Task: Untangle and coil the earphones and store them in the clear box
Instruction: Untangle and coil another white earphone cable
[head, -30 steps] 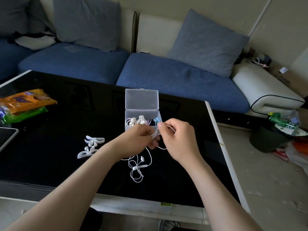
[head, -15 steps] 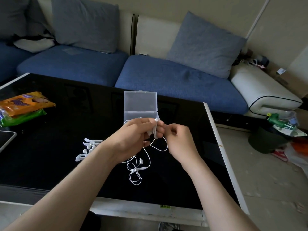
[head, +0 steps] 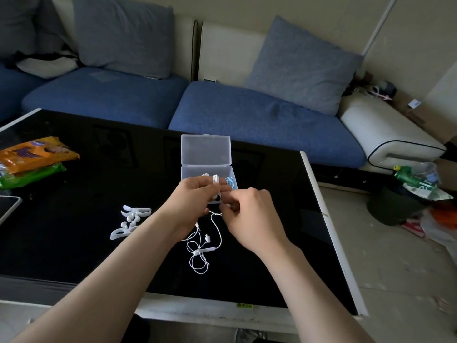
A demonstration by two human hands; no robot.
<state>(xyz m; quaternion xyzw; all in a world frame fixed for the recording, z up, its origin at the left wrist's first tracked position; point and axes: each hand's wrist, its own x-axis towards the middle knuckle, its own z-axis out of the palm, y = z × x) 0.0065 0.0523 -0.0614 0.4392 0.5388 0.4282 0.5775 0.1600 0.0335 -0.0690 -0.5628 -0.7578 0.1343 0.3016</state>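
White wired earphones (head: 201, 248) trail in loose loops on the black table, their upper cable wrapped in a few turns around the fingers of my left hand (head: 195, 194). My right hand (head: 249, 214) pinches the cable just right of that coil. Behind both hands stands the clear box (head: 206, 151), lid open and upright. Inside it lie white earphones and a blue coil (head: 230, 181), partly hidden by my fingers.
White cable-winder pieces (head: 132, 220) lie on the black table (head: 74, 243) left of my left forearm. Orange and green snack packets (head: 32, 159) and a tablet corner (head: 7, 206) sit at the far left. A blue sofa runs behind; clutter covers the floor at right.
My right hand has dropped lower and drawn the cable down, while the coil on my left fingers has gained wraps. The loose loops on the table have shortened slightly.
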